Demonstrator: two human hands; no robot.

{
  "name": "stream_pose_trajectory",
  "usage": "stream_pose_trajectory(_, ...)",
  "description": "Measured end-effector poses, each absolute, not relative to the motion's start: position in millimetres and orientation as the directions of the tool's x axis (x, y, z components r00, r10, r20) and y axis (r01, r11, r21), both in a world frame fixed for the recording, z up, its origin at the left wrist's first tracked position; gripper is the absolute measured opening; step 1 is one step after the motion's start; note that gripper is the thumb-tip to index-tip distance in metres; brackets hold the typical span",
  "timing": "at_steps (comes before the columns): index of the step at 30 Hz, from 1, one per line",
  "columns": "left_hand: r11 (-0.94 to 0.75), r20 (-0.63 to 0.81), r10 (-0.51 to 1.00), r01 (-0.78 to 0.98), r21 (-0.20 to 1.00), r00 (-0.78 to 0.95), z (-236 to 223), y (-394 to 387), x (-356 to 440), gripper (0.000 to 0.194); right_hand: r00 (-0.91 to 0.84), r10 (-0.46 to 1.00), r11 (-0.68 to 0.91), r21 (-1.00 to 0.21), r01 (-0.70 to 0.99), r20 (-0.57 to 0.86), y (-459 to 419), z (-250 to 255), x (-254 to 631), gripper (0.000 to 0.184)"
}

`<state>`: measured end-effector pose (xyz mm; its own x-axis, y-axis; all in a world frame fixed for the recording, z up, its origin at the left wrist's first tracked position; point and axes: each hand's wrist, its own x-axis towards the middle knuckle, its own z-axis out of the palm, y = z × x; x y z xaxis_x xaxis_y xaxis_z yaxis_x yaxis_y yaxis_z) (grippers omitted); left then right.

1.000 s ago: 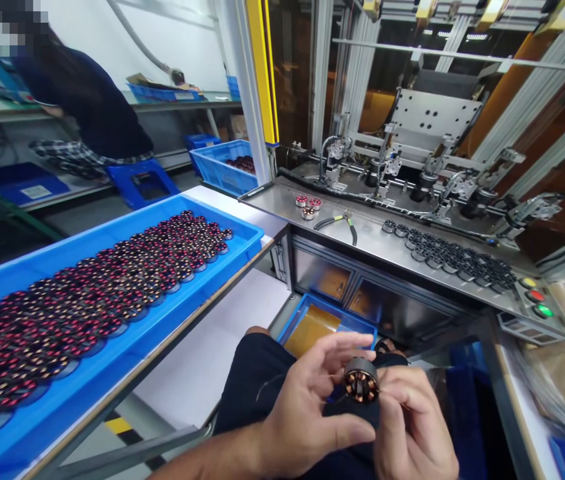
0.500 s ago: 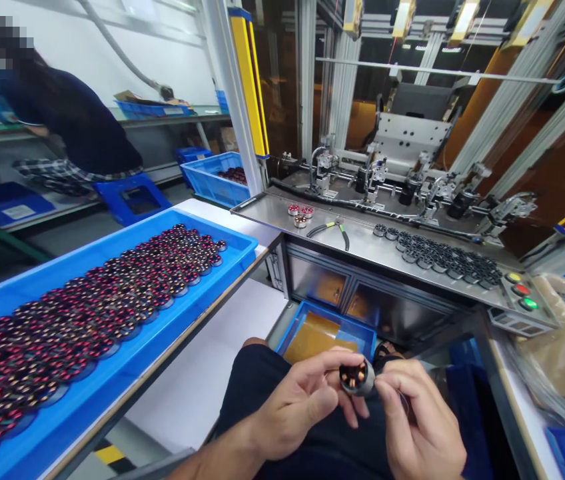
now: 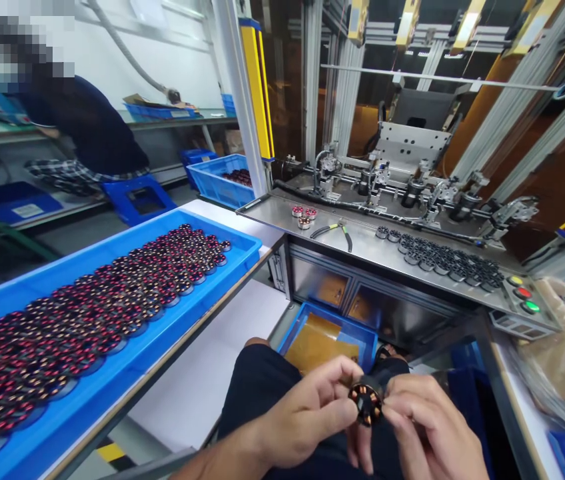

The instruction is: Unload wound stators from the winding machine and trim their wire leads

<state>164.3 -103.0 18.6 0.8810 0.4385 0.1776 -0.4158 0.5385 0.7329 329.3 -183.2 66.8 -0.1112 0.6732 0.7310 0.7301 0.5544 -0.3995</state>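
Observation:
Low in the picture, over my lap, both hands hold one small wound stator (image 3: 367, 404) with copper coils on a dark core. My left hand (image 3: 307, 417) pinches its left side between thumb and fingers. My right hand (image 3: 427, 430) pinches its right side, fingers curled. A long blue tray (image 3: 112, 373) on my left holds several rows of similar stators with red and copper windings.
A steel machine shelf (image 3: 362, 243) ahead carries pliers (image 3: 335, 230), three small parts (image 3: 303, 216) and a row of dark ring parts (image 3: 447, 261). Coloured push buttons (image 3: 523, 293) sit at its right end. A blue bin (image 3: 330, 337) lies below. Another person (image 3: 77, 127) bends over at far left.
The stator has been turned between my fingers and sits a little lower and to the right. My view has shifted slightly.

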Motion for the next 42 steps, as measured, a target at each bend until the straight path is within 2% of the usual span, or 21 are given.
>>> stream_pose_trajectory(2,0.474,0.221,0.506,-0.483,0.736,0.834,20.9,-104.5,163.9,0.029,-0.041,0.695,0.499,-0.442,0.745,0.717,-184.7,65.1,328.5,0.014)
stream_pose_trajectory(6,0.281,0.298,0.653,-0.588,0.758,0.696,30.3,-110.3,162.4,0.025,0.112,0.779,0.413,-0.639,0.648,0.617,-183.8,62.1,320.7,0.015)
stream_pose_trajectory(9,0.040,0.378,0.738,-0.595,0.803,0.560,32.0,-115.8,160.8,0.037,0.159,0.832,0.365,-0.741,0.564,0.532,-182.5,61.1,316.1,0.019)
stream_pose_trajectory(11,-0.014,0.417,0.747,-0.615,0.788,0.517,30.2,-117.3,159.7,0.047,0.158,0.825,0.385,-0.746,0.544,0.542,-182.0,60.7,315.7,0.018)
stream_pose_trajectory(13,0.077,0.386,0.747,-0.648,0.758,0.541,27.3,-116.0,159.5,0.052,0.119,0.781,0.461,-0.694,0.553,0.613,-181.6,61.0,317.2,0.015)
stream_pose_trajectory(15,0.263,0.268,0.720,-0.610,0.748,0.639,24.0,-112.7,160.9,0.054,0.051,0.725,0.537,-0.610,0.582,0.687,-181.1,62.6,319.8,0.011)
stream_pose_trajectory(18,0.553,0.095,0.517,-0.417,0.721,0.851,20.5,-108.7,164.8,0.048,-0.027,0.663,0.587,-0.497,0.639,0.748,-180.2,68.2,323.6,0.009)
stream_pose_trajectory(20,0.614,0.054,0.443,-0.346,0.710,0.895,21.1,-108.5,166.9,0.039,-0.052,0.643,0.603,-0.463,0.650,0.764,-180.0,72.6,325.9,0.009)
stream_pose_trajectory(24,0.549,0.031,0.566,-0.404,0.732,0.824,27.9,-111.1,166.4,0.036,-0.103,0.663,0.646,-0.496,0.581,0.742,-182.2,74.6,332.2,0.011)
stream_pose_trajectory(28,0.538,0.043,0.568,-0.409,0.737,0.822,31.1,-111.6,164.6,0.034,-0.093,0.741,0.617,-0.618,0.487,0.665,-186.6,64.7,341.5,0.025)
stream_pose_trajectory(31,0.552,0.041,0.562,-0.412,0.725,0.826,29.1,-111.8,165.0,0.033,-0.072,0.769,0.585,-0.655,0.478,0.635,-187.4,61.7,345.6,0.032)
stream_pose_trajectory(38,0.540,0.074,0.605,-0.477,0.694,0.793,27.4,-112.3,167.7,0.031,-0.076,0.738,0.574,-0.565,0.593,0.671,-184.5,70.6,338.8,0.026)
stream_pose_trajectory(40,0.507,0.098,0.637,-0.512,0.694,0.764,28.6,-112.8,168.6,0.035,-0.016,0.754,0.531,-0.594,0.604,0.657,-185.6,67.6,334.7,0.023)
stream_pose_trajectory(42,0.382,0.160,0.709,-0.565,0.731,0.687,28.9,-114.3,169.3,0.043,0.057,0.780,0.479,-0.653,0.587,0.623,-187.1,62.5,330.7,0.018)
